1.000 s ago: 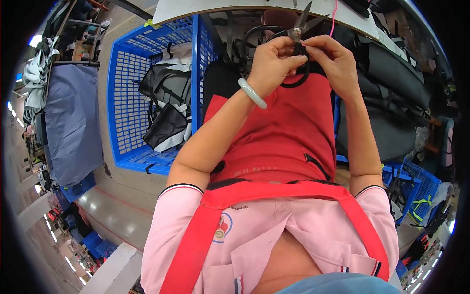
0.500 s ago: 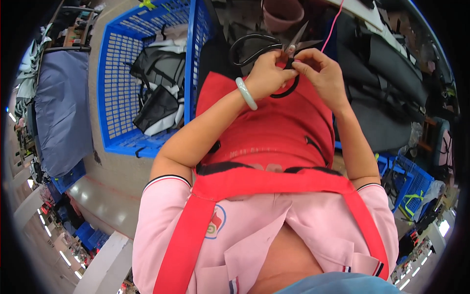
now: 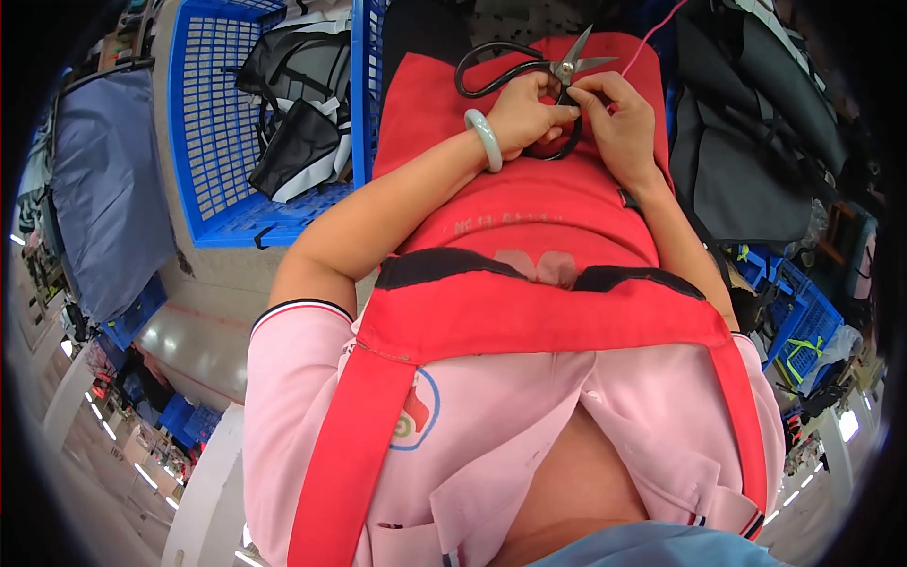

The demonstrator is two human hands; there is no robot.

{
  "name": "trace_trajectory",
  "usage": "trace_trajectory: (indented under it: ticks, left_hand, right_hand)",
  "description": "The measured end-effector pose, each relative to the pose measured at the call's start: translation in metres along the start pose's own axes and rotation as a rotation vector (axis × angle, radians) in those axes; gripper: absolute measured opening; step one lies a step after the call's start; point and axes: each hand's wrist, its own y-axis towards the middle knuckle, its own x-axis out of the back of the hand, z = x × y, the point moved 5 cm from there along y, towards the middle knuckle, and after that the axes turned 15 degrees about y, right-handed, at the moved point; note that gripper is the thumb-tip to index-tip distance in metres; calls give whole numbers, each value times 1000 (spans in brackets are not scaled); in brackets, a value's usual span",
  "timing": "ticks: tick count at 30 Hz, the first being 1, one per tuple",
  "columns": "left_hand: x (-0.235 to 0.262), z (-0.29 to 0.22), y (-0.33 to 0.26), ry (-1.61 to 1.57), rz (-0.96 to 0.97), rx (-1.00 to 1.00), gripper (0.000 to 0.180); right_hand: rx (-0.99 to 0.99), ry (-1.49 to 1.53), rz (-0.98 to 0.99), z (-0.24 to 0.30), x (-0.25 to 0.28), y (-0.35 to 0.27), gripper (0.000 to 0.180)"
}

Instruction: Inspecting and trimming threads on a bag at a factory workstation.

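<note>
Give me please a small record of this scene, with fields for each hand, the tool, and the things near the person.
left hand: on the handle loops of the scissors, pale green bangle on the wrist
right hand: fingertips pinched beside the left hand, at the handle loops
scissors: black handles, metal blades slightly apart, pointing away from the person
surface: red fabric over the lap
thread: thin, pink, running up from near the right hand
left side: blue plastic crate with black and grey bags

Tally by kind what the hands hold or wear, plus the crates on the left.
Black-handled metal scissors: 1
Thin pink thread: 1
Pale green bangle on the left wrist: 1
Blue plastic lattice crate holding black bags: 1
Total: 4
</note>
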Motion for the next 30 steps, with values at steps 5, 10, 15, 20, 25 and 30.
trace_trajectory:
  ticks: [5,10,15,20,25,30]
  left_hand:
    - [-1,7,2,-23,-15,16,24]
    - [1,8,3,1,-29,-3,24]
    - [1,10,3,-21,-37,4,24]
    - [4,10,5,-34,-57,-5,24]
    - [-2,6,4,-6,-43,12,24]
    - [0,10,2,-13,-84,17,26]
  right_hand:
    - [-354,259,12,-31,1,11,14]
    - [-352,351,-45,-36,-5,7,14]
    - [-2,-10,-49,-9,-8,4,12]
    - [-293,272,-69,-22,-4,2,12]
    - [-370,303,-16,-36,2,10,12]
    - [-224,0,19,-16,-10,10,12]
